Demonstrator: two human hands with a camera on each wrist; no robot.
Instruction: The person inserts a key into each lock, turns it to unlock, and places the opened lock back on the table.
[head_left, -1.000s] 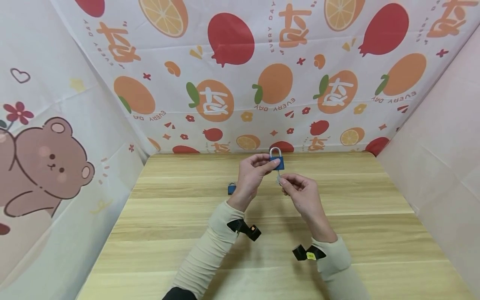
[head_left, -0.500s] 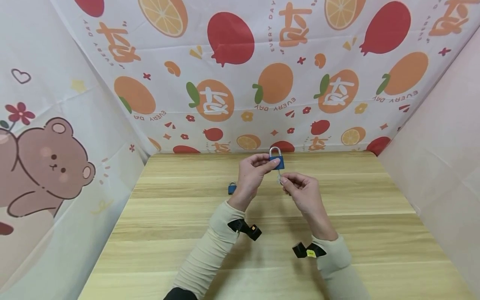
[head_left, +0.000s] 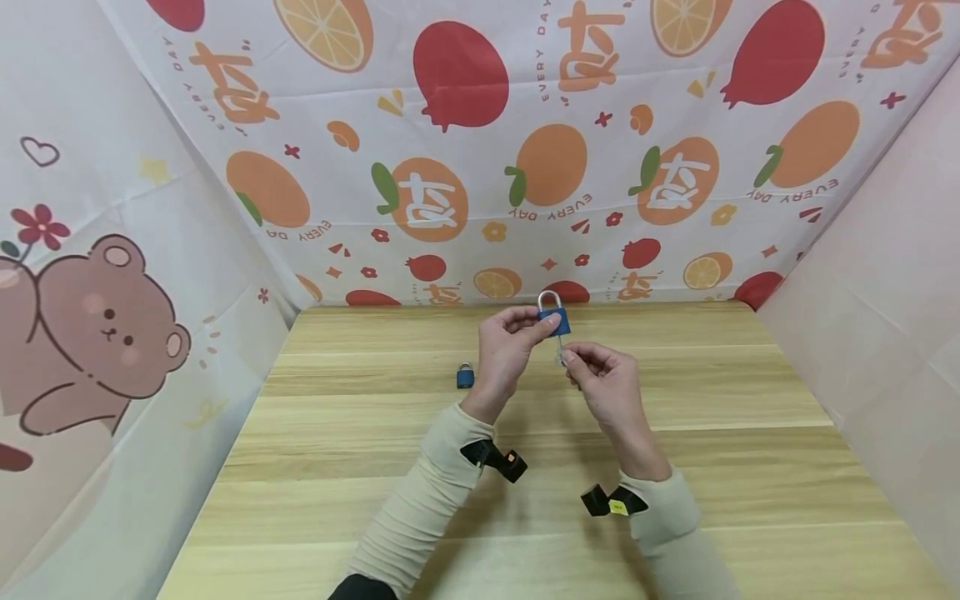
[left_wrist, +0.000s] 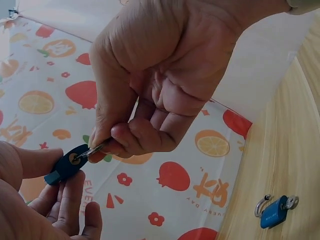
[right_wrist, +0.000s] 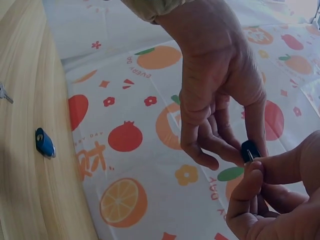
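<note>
My left hand [head_left: 504, 354] holds a blue padlock [head_left: 555, 322] above the table, its silver shackle pointing up. In the left wrist view, its keyhole faces the right hand. My right hand [head_left: 603, 385] pinches a small silver key [head_left: 559, 350] below the padlock. The key's shaft [left_wrist: 86, 154] meets the keyhole end of the lock; how deep it sits cannot be told. A second blue padlock [head_left: 465, 376] lies on the table left of my left hand, with metal [left_wrist: 291, 202] showing beside its body in the left wrist view.
The wooden table [head_left: 337, 467] ends at a fruit-print cloth backdrop [head_left: 480, 192]. Cloth walls [head_left: 187, 350] flank both sides. Another key [right_wrist: 4, 93] appears at the edge of the right wrist view, on the table apart from the second padlock.
Both hands have risen very slightly with the padlock and key. My left hand has shifted a little right, showing more of the second padlock. Both grips look the same.
</note>
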